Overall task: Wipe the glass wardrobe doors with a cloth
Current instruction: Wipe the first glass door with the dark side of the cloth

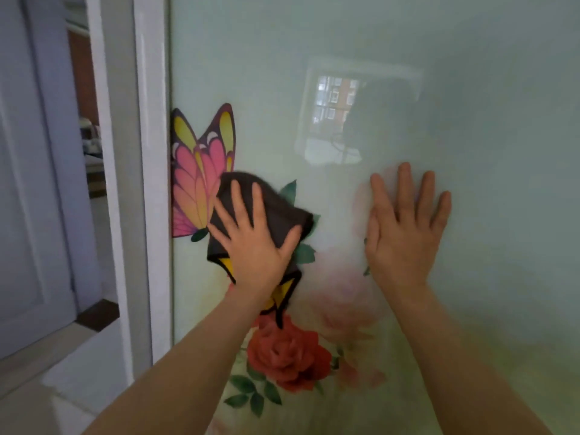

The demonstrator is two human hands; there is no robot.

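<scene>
A pale green glass wardrobe door [408,58] fills most of the view, printed with a pink and yellow butterfly [197,171] and a red rose [285,353]. My left hand [254,243] lies flat with fingers spread on a dark grey cloth [282,208], pressing it against the glass just right of the butterfly. My right hand [405,227] rests flat and bare on the glass further right, fingers apart, holding nothing.
The door's white frame [150,152] runs down its left edge. Beyond it stands a grey-blue panelled door [34,183], with a narrow gap showing another room. A window reflection [335,117] shines on the glass above my right hand.
</scene>
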